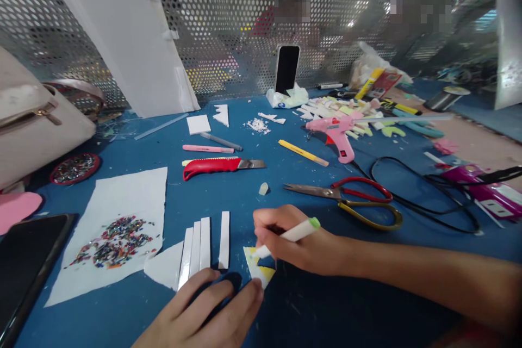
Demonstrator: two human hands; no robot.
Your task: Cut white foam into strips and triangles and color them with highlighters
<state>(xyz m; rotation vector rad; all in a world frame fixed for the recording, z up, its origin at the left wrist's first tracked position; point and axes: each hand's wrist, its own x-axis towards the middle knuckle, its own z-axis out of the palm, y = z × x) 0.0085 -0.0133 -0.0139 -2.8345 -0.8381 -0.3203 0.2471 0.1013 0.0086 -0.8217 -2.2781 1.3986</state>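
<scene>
Currently, the right hand (pixel 299 239) has its fingers clamped on a white marker (pixel 294 232), over a small white-and-yellow cutout (pixel 258 273) near the middle of the blue table (pixel 228 190). The left hand (pixel 212 310) lies with fingers slightly apart, one fingertip on the cutout's near edge. Table surface shows between the cutout and the scissors (pixel 336 193), far right. Left fingers cover some near ends of the white strips (pixel 205 244); a black phone (pixel 32 266) is cut off at left. The marker's tip seems to touch the cutout, but is hard to make out.
</scene>
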